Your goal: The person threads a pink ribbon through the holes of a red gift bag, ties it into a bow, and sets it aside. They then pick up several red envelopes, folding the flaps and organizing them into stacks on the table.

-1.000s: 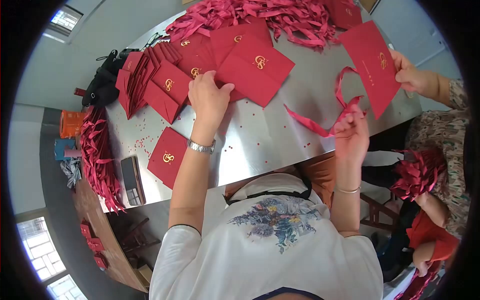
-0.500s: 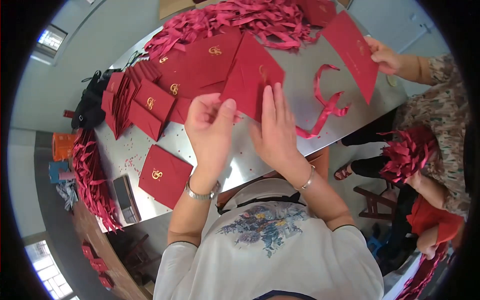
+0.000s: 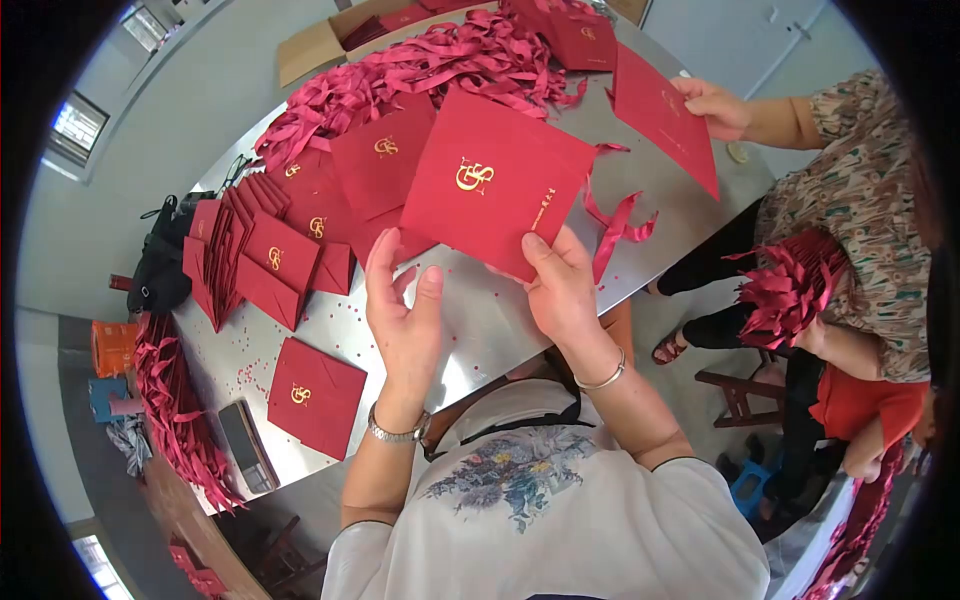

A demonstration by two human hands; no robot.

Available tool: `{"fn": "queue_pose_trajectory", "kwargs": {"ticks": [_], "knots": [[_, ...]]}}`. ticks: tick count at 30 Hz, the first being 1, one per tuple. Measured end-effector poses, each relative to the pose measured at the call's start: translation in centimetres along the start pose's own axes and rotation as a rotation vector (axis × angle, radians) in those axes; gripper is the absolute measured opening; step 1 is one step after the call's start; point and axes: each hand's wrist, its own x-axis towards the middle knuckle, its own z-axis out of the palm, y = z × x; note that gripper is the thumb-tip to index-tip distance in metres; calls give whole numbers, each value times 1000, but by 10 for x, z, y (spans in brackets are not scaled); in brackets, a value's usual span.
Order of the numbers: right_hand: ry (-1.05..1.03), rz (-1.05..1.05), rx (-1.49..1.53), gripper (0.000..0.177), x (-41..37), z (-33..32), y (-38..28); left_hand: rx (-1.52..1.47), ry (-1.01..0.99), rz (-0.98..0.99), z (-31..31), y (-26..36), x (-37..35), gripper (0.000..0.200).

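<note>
My right hand (image 3: 565, 290) pinches the lower right edge of a flat red paper bag (image 3: 490, 190) between thumb and fingers. Its face carries a gold monogram and small gold print. Just left of the bag's lower edge, my left hand (image 3: 405, 315) is open, fingers and thumb apart, holding nothing. Beyond the held bag lie overlapping red bags (image 3: 375, 150) on the metal table (image 3: 480, 325). Folded ones stand in a row (image 3: 235, 235) at the left. A single bag (image 3: 317, 395) lies near the front edge.
Loose red ribbons (image 3: 420, 60) heap at the back, and a ribbon strand (image 3: 620, 222) lies at right. A phone-like dark device (image 3: 247, 445) sits at the front left. A co-worker's hand (image 3: 715, 108) holds another bag (image 3: 660, 110); their other hand holds a ribbon bunch (image 3: 795, 285).
The bag has turned so its gold-printed face shows toward me. My left hand has come off it and opened; my right hand now grips its lower right edge. The view has shifted.
</note>
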Motion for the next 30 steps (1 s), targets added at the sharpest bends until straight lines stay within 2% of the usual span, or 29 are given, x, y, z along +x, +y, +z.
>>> {"fn": "queue_pose_trajectory", "kwargs": {"ticks": [11,13,14,15,17,19,20,23,30], "knots": [[-36,-3,31,27,-5,-1,4,-290,-18,-111,0,-4,1,55],[-34,18,26,28,-7,-5,6,-525,27,-210,2,-3,2,54],[-32,36,24,28,-9,-5,8,-584,-63,-262,-1,-1,5,50],[21,79,70,30,-13,3,2,-679,-93,-313,-2,-3,5,48],[-4,108,148,27,-19,-3,-4,-806,-110,-384,3,-5,2,43],[42,41,74,28,-23,-15,4,-842,-108,-422,7,-12,-3,43],[46,-2,6,29,-25,-19,6,-866,-155,-447,8,-12,-3,37],[65,50,53,31,-34,-25,4,-918,-175,-530,16,-20,-10,20],[147,88,70,30,-37,-37,6,-852,-232,-564,17,-19,-17,19]]}}
